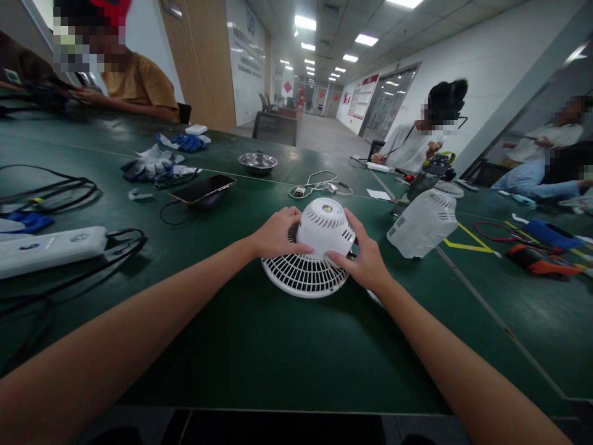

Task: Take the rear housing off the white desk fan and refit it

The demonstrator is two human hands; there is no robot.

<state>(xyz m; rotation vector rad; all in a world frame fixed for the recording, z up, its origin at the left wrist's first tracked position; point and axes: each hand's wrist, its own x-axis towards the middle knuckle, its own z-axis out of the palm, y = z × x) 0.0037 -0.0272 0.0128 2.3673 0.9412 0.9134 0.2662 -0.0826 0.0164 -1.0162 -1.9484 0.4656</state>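
Note:
A white motor housing with vent slots sits on a round white fan grille at the middle of the green table. My left hand grips the housing's left side, its thumb across the lower front. From the right, my right hand holds the same housing, thumb at the front and fingers round the side. The undersides of the housing and the fingertips behind it are hidden.
Behind the fan part lie a white cable and a metal bowl. A phone, gloves and a power strip are leftward. Rightward are a white plastic stand, a bottle, an orange tool and seated people.

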